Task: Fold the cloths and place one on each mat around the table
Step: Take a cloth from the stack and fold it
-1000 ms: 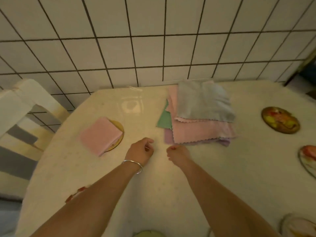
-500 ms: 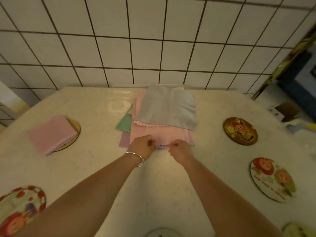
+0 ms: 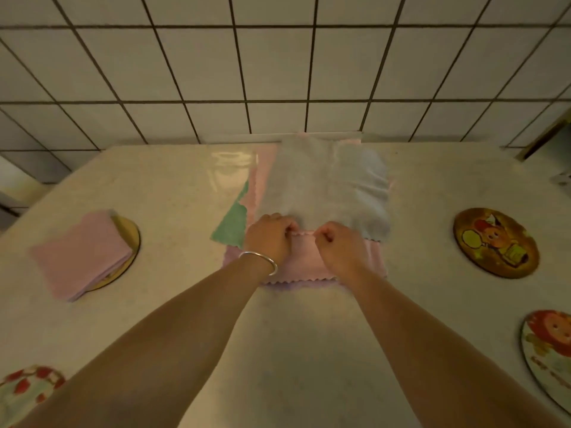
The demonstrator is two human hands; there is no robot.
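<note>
Where cream table point(image 3: 309, 350) meets tiled wall point(image 3: 278, 72), both hands' fingers point(image 3: 290, 227) pinch grey cloth point(image 3: 327, 186).

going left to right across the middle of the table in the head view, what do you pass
folded pink cloth on a mat → green cloth → left hand → right hand → brown cartoon mat
</note>
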